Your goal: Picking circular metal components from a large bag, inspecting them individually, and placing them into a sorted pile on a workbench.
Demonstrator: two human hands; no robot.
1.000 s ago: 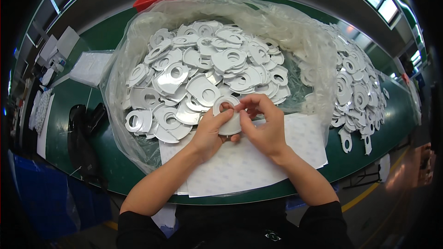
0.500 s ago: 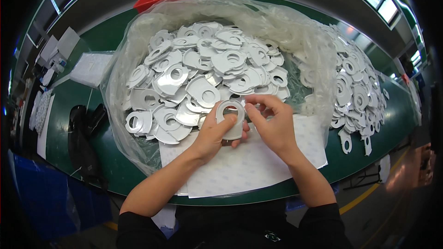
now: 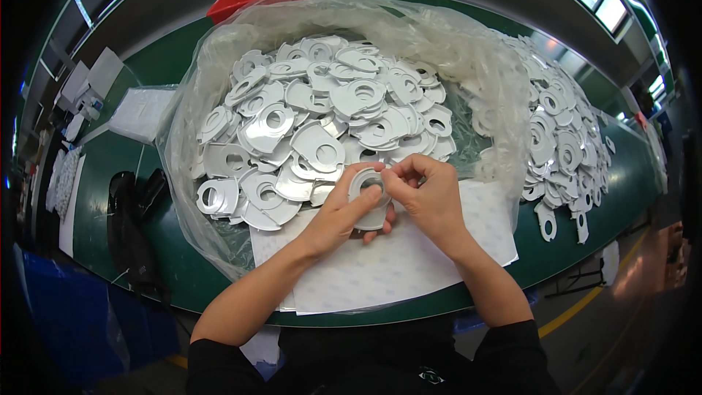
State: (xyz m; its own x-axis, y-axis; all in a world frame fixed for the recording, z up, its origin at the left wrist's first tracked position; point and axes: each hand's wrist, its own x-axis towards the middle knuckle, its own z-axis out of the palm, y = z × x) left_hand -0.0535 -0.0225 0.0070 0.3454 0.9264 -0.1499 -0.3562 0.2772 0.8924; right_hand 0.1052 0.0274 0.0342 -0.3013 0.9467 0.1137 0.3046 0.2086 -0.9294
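While I hold the white ring-shaped part [image 3: 369, 197] over the white backing sheet [image 3: 409, 263], left hand [image 3: 338, 216] and right hand [image 3: 431, 197] both pinch it (bag [image 3: 219, 66] behind sheet). Uneven pinching could crease it, I judge.

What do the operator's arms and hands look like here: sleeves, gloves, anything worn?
Both hands are bare: no gloves on the left hand or the right hand. No rings, watch or wrist strap show. The forearms are uncovered up to about the elbow, where black sleeves begin, pushed or cut short. The sleeves belong to a black top with a small light mark on its front. No cables or tags on the arms.
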